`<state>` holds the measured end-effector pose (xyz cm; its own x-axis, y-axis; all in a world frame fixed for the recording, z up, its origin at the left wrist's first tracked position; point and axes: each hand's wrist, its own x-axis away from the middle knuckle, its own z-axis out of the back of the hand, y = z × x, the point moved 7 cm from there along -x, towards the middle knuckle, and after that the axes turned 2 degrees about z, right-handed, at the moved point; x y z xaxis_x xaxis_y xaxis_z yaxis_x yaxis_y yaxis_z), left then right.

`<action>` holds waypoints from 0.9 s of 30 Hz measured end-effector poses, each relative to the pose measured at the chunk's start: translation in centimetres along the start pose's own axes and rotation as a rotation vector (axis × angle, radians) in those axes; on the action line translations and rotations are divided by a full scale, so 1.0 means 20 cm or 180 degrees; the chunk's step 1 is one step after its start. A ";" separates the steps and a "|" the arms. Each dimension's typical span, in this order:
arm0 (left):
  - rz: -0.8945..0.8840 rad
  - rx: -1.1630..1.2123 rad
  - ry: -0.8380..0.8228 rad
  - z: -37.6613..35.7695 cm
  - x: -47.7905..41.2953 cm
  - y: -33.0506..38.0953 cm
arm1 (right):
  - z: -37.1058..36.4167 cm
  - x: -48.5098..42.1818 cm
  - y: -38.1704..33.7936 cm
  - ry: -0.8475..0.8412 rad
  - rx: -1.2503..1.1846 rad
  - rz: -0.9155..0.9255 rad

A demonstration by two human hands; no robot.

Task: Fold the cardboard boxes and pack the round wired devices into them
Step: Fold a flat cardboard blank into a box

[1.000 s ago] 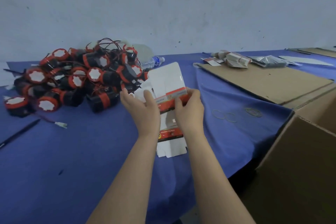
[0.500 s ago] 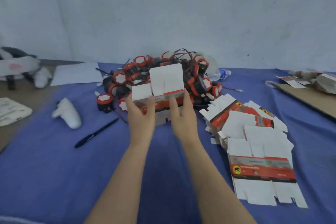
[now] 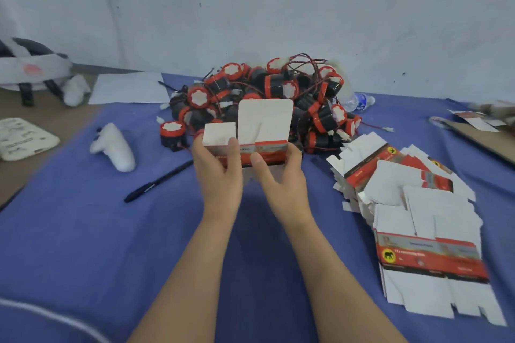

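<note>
At frame center, the left hand (image 3: 218, 172) and right hand (image 3: 281, 175) grip a half-folded box (image 3: 262, 133), flaps up. Round devices (image 3: 264, 103) are heaped behind it.

Open cloth (image 3: 69, 245) at the front left
The device pile (image 3: 267, 103) blocks the back, flat boxes (image 3: 412, 203) the right; a pen (image 3: 158, 181) lies left.

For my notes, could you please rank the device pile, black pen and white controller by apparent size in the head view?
device pile
black pen (longer) and white controller (bulkier): too alike to rank
</note>
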<state>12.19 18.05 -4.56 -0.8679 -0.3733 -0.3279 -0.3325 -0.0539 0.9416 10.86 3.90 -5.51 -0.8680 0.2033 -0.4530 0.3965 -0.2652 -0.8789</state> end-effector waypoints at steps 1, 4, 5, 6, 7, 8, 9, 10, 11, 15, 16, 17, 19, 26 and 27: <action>0.0030 -0.0005 0.0044 0.00 0.00 0.00 | 0.00 0.00 0.00 0.0033 -0.0039 0.0018; 0.0118 0.0016 0.0151 0.02 0.01 -0.02 | -0.01 0.01 -0.02 0.0073 -0.0067 0.0064; 0.0151 0.0065 0.0160 0.02 0.01 -0.03 | -0.01 0.01 -0.02 0.0078 -0.0086 0.0070; 0.0192 0.0134 0.0165 0.02 0.01 -0.03 | -0.01 0.01 -0.02 0.0087 -0.0114 0.0078; 0.0230 0.0195 0.0175 0.02 0.01 -0.03 | 0.00 0.01 -0.02 0.0101 -0.0155 0.0079; 0.0256 0.0223 0.0191 0.02 0.02 -0.04 | 0.00 0.01 -0.02 0.0119 -0.0205 0.0062; 0.0272 0.0223 0.0204 0.01 0.02 -0.04 | 0.00 0.01 -0.01 0.0132 -0.0251 0.0029; 0.0281 0.0206 0.0209 0.01 0.02 -0.04 | 0.00 0.01 0.00 0.0134 -0.0278 -0.0008; 0.0287 0.0178 0.0202 0.01 0.02 -0.03 | 0.00 0.01 0.00 0.0129 -0.0283 -0.0045; 0.0173 -0.0016 0.0088 0.00 0.03 -0.02 | 0.02 0.00 0.03 0.0247 -0.0322 -0.0192; 0.0103 -0.0056 0.0051 -0.01 0.03 -0.01 | 0.03 0.00 0.04 0.0295 -0.0325 -0.0236; 0.0035 -0.0089 0.0012 -0.02 0.04 0.00 | 0.04 -0.01 0.04 0.0333 -0.0321 -0.0280; -0.0058 -0.0155 -0.0042 -0.03 0.05 0.01 | 0.04 -0.01 0.05 0.0381 -0.0320 -0.0360; -0.0137 -0.0191 -0.0080 -0.04 0.07 0.01 | 0.07 -0.01 0.03 0.0591 -0.0457 -0.0483; -0.0121 -0.0191 -0.0089 -0.05 0.07 0.01 | 0.07 -0.01 0.03 0.0596 -0.0472 -0.0505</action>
<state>11.30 16.65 -4.76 -0.8653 -0.3439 -0.3646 -0.3433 -0.1234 0.9311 10.82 2.35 -5.83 -0.8579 0.4054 -0.3158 0.3116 -0.0782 -0.9470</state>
